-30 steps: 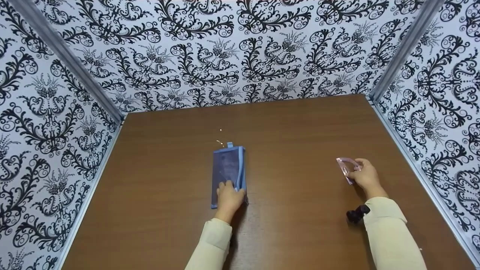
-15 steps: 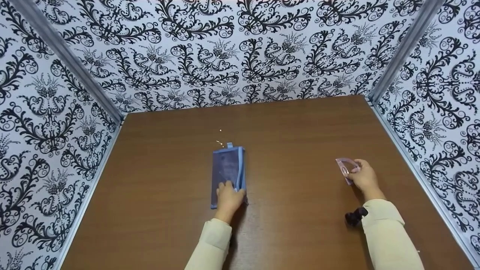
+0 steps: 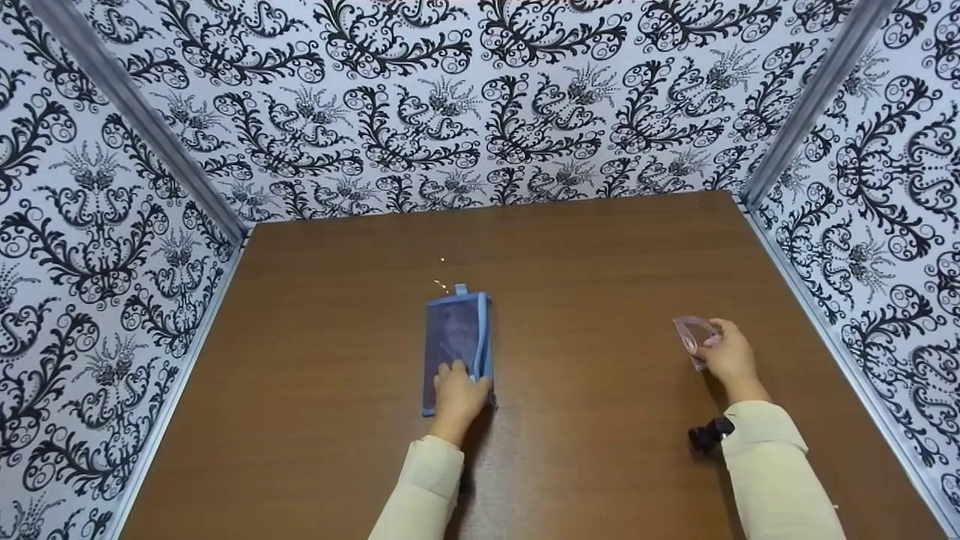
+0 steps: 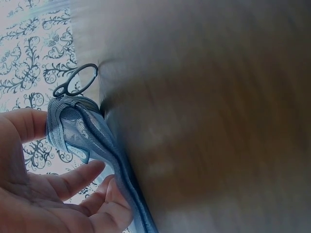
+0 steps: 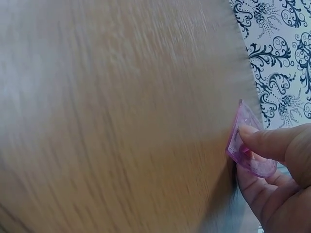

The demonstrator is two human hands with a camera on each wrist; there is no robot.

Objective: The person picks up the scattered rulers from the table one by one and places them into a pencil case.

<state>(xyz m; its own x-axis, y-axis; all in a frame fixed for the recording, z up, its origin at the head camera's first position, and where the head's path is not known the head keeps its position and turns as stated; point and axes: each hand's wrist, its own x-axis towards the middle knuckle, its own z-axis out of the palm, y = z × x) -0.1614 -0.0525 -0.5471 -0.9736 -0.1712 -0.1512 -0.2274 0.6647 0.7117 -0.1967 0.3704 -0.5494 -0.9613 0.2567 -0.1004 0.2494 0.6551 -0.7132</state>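
Blue mesh pouch [image 3: 456, 345] unmoved, near end gripped by left hand [image 3: 457, 396]; pink protractor [image 3: 694, 335] at 3 o'clock, pinched by right hand [image 3: 726, 356], barely shifted since.

light: bright, even | shadows: faint | head: sharp | wrist views: blurred

- The table [image 3: 600, 247] is walled in by patterned panels [image 3: 480, 105] at the back, left and right.
- The mesh pouch [image 3: 455, 337] lies on the table near its middle, lengthwise front to back.
- The left hand [image 3: 457, 396] sits on the pouch's near end.
- The protractor [image 3: 691, 334] is well to the right of the pouch, in the right hand [image 3: 726, 356], which is just behind it.
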